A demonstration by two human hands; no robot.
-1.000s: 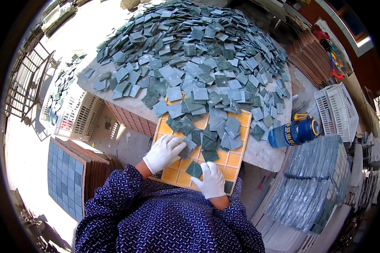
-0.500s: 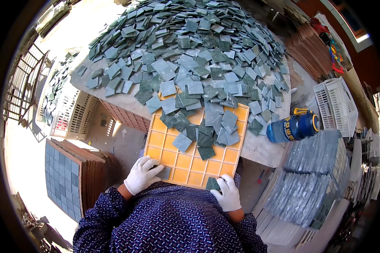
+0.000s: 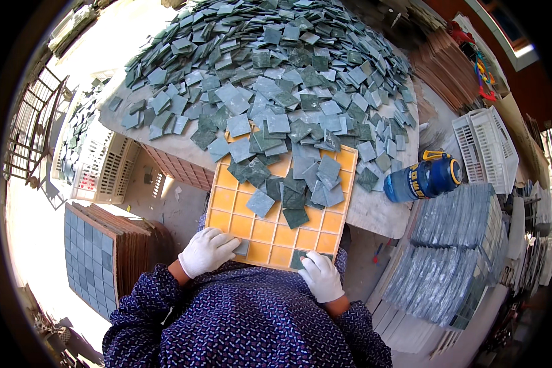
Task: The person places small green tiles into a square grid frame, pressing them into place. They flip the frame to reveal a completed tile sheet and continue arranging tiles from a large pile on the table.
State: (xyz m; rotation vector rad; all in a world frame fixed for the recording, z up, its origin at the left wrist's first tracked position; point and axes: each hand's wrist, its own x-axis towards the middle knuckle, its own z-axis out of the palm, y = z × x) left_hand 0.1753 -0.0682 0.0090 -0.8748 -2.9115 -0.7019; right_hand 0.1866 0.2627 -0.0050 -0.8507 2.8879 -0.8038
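Fingers of left hand and right hand half-hide corner tiles in the yellow tray, can't tell if gripping. Tile pile gets cut off up top, pale table underneath.

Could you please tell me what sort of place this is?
Probably a tile workshop: many loose tiles are heaped on a table, a gridded yellow tray lies at its near edge, and a stack faced with square tiles stands at left.
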